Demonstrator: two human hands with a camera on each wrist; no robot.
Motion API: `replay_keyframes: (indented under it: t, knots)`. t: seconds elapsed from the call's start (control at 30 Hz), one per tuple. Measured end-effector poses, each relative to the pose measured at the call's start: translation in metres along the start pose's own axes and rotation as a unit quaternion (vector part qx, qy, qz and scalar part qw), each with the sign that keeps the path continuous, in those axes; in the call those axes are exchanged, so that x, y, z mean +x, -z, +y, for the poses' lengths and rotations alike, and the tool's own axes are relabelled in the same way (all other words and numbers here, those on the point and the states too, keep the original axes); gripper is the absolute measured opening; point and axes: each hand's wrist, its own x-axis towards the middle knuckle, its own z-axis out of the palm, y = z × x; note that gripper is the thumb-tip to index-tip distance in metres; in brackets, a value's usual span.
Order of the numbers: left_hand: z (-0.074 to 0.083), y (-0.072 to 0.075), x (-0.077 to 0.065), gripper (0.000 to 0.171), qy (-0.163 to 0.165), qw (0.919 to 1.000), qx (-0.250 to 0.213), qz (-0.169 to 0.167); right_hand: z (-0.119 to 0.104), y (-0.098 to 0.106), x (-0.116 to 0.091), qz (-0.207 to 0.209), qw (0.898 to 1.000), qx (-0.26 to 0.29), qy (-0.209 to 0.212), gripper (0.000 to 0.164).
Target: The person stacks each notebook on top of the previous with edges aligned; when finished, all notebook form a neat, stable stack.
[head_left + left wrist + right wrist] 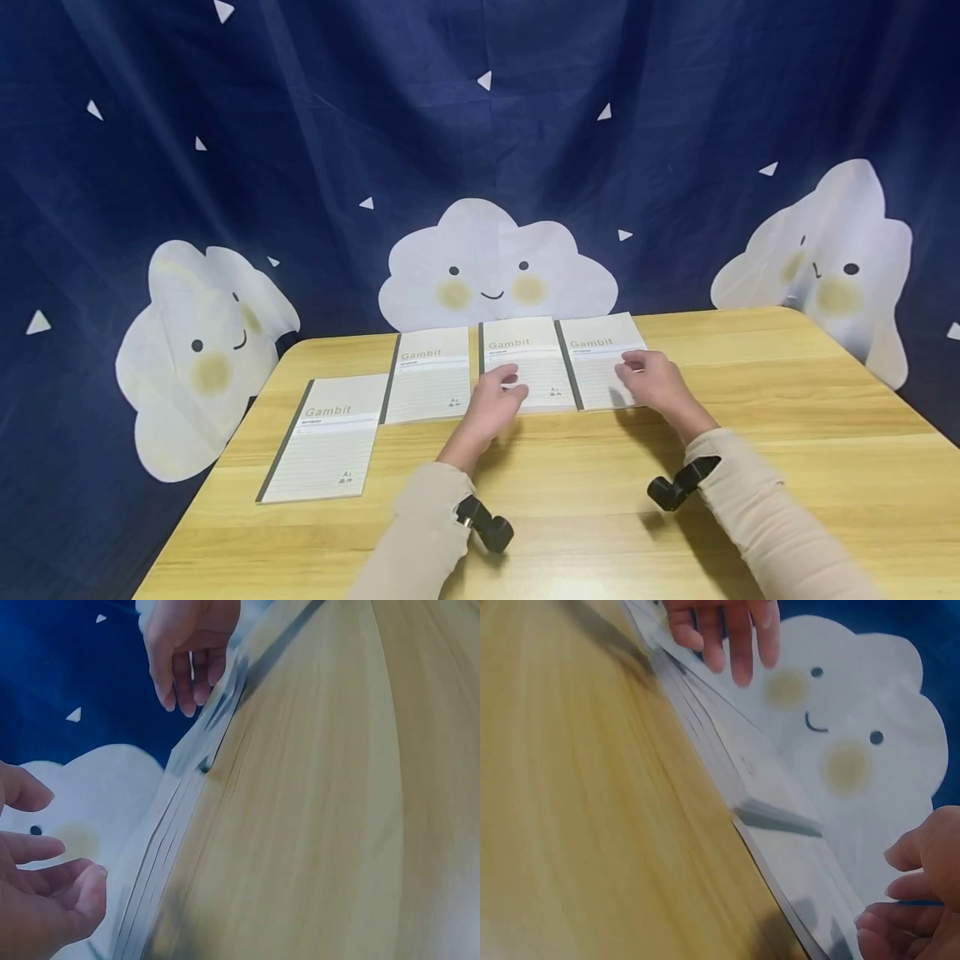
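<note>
My left hand (493, 406) hovers at the left side of a white lined "Gambit" notebook (543, 372), fingers loosely bent with nothing between them. Just right of that notebook lies another one (596, 367) with a dark spine. Over its right side is my right hand (657, 385), also holding nothing, its fingers relaxed. In the left wrist view, layered paper edges (161, 859) show beside the left hand (49, 889). The right wrist view has the right hand (915, 892) above a pale cover, its fingers apart from it.
Farther left, a similar notebook (429, 375) lies at the back, and another (326, 437) sits nearer the front. All rest on a wood-grain table (570, 500). Behind its far edge hangs a dark blue curtain (420, 108) with smiling clouds. Black cameras are strapped over both beige sleeves.
</note>
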Motion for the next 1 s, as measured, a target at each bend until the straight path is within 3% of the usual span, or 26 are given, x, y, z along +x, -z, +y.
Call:
replay_keyframes:
  t: [0.2,0.47,1.0]
  knots:
    - [0.014,-0.026,0.009,0.053,0.027,0.9985,-0.044,-0.020,0.010,0.017,0.004,-0.029,0.999,-0.020,-0.039,0.050]
    - [0.032,-0.059,0.020,0.057,0.055,0.9928,-0.096,-0.044,0.023,0.032,0.004,-0.032,0.997,-0.003,-0.069,0.053]
    - [0.050,-0.091,0.025,0.068,0.083,0.9854,-0.137,-0.058,0.034,0.040,0.001,-0.058,0.991,0.009,-0.120,0.057]
